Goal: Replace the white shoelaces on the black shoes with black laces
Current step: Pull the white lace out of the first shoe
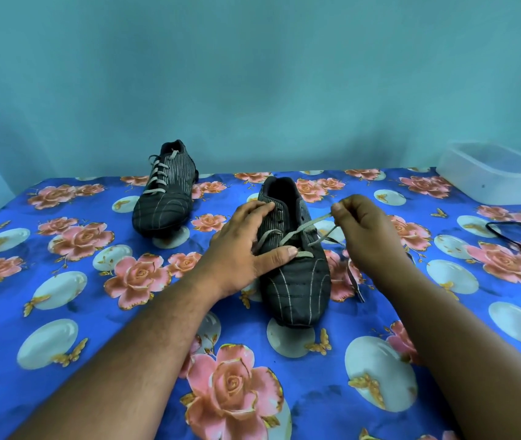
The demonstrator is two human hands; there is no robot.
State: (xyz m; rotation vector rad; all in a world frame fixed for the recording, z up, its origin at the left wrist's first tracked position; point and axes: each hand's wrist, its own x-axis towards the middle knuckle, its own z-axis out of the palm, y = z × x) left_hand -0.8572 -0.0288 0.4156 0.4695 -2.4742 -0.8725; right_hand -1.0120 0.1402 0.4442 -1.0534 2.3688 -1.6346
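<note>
left hand (244, 243): we see it spread flat on the near shoe (294, 265), fingers (260, 208) straight along its 9 o'clock side, thumb pressing the white lace (291, 238) at the lowest crossing.
right hand (368, 231): fingers curled, thumb and forefinger pinching a white lace strand at 3 o'clock of the shoe, strand running taut up from the eyelets.
near shoe: centre of the worktop (62, 312), toe at 6 o'clock; upper eyelets bare, white lace only in the lower rows; a loose lace end trails onto the cloth at 4 o'clock.
far shoe (165, 192): at 11 o'clock of the near one, well apart, fully laced in white.
black laces (519, 238): at 3 o'clock near the worktop's right edge, partly out of view.
plastic tub (494, 173): at 2 o'clock, back right corner.
open room: we have bare floral cloth from 6 to 9 o'clock; wall closes off 12 o'clock.
</note>
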